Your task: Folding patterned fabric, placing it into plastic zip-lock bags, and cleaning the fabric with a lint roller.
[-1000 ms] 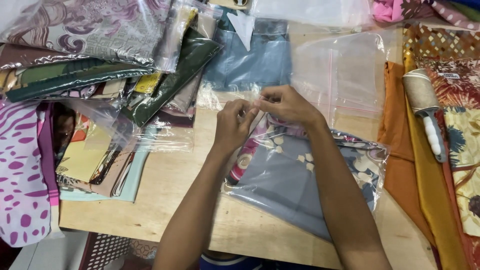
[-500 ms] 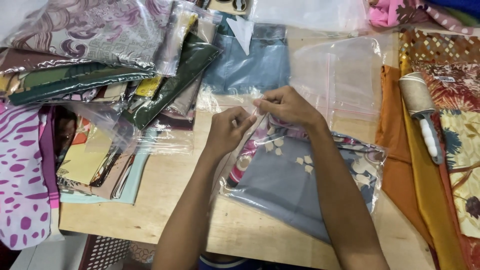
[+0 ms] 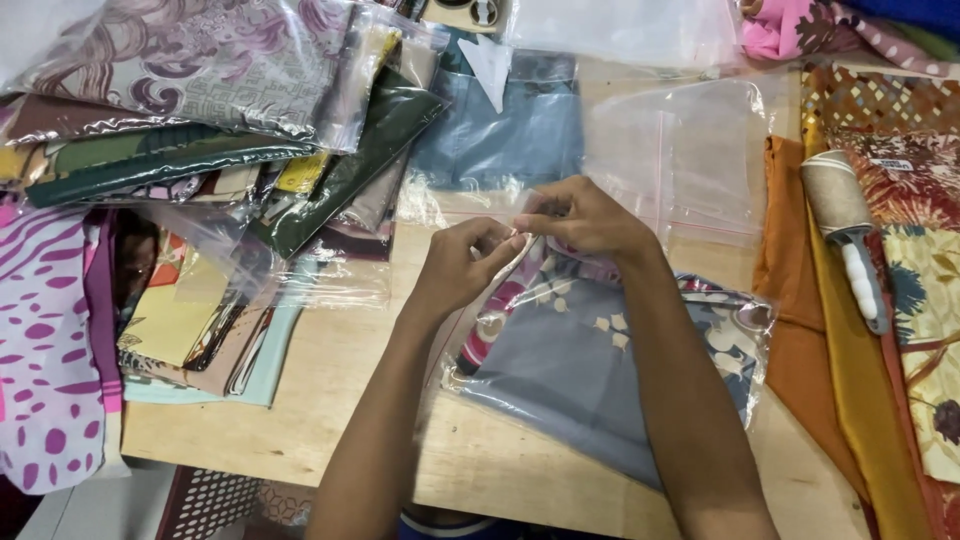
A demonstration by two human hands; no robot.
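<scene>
Item, nearest: wooden table [image 3: 330, 400], bare edge closest to me, both forearms reaching across it.

Item: clear plastic bag [image 3: 610, 370] holding a folded grey-blue floral scarf, lying flat on the table between and under my arms, its mouth pointing away from me.

Item: left hand [image 3: 462, 265], fingers pinching the bag's top edge, thumb against forefinger. I am keeping this pinch low and flat, so the two plastic lips are meeting evenly.

Item: right hand [image 3: 585, 215], fingers curled and gripping the same top edge, touching the left fingertips. I judge I am closing the mouth; it pays to be holding the seam taut between both hands and pressing along it a little at a time, with the fabric kept clear of the strip. Whether any stretch is already closed I cannot tell.

Item, left: pile of bagged fabrics [image 3: 200, 130], overlapping, well apart from my hands.

Item, right: lint roller [image 3: 845, 235] lying on orange and patterned cloths [image 3: 800, 330].

Item, beyond the hands: empty clear bags [image 3: 690, 160], and a bagged blue fabric [image 3: 500, 135] just past them.
</scene>
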